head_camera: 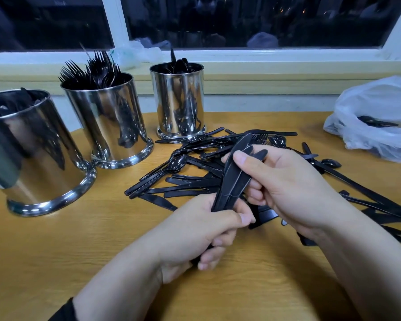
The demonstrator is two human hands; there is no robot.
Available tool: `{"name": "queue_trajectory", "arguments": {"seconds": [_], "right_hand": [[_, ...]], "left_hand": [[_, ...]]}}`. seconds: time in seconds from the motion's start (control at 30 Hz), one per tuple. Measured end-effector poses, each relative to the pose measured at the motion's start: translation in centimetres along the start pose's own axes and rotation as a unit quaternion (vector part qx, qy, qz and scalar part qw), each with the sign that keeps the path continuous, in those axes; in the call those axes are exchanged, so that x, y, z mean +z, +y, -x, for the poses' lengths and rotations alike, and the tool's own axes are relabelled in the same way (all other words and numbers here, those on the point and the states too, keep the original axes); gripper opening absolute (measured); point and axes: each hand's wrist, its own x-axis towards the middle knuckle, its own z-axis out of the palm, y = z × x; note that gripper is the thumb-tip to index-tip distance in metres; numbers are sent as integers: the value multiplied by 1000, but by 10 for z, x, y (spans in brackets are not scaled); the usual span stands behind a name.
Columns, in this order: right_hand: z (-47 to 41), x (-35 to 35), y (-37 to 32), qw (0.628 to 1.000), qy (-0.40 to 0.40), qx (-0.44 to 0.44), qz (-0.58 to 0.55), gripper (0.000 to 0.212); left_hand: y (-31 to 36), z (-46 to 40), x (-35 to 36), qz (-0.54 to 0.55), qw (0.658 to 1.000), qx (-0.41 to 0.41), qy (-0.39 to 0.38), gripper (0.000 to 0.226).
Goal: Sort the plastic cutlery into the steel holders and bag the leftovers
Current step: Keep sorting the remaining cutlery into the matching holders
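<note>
A bundle of black plastic knives (234, 174) stands tilted above the table, blades up. My left hand (199, 230) grips the handles from below. My right hand (285, 184) pinches the blades near the top with thumb and fingers. Behind and under the hands lies a loose pile of black cutlery (190, 179): knives, forks and spoons. Three steel holders stand at the left: the near one (33, 158) with dark pieces inside, the middle one (111, 121) full of forks, the far one (178, 100) holding spoons. A clear plastic bag (377, 126) with some cutlery in it sits at the right.
The wooden table (56, 262) stretches toward me. A window sill (264, 72) and a dark window run along the back. Another crumpled plastic bag (134, 53) lies on the sill behind the holders. More knives (384, 218) trail off to the right.
</note>
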Motion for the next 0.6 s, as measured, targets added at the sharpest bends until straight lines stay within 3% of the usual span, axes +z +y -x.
{"name": "queue_trajectory", "arguments": {"seconds": [0.13,0.33,0.47,0.6], "right_hand": [[0,-1,-1,1000,24,-19,6,24],[-2,1,-3,994,101,-42,-21,21],[-8,15,-13,993,101,-48,-24,26],[-17,42,-32,995,76,-53,-21,27]], "left_hand": [[-2,-3,-2,17,998,43,44,12],[-1,-1,-14,4,974,116,196,21],[4,7,-15,30,969,127,210,38],[6,27,-33,52,960,153,230,36]]}}
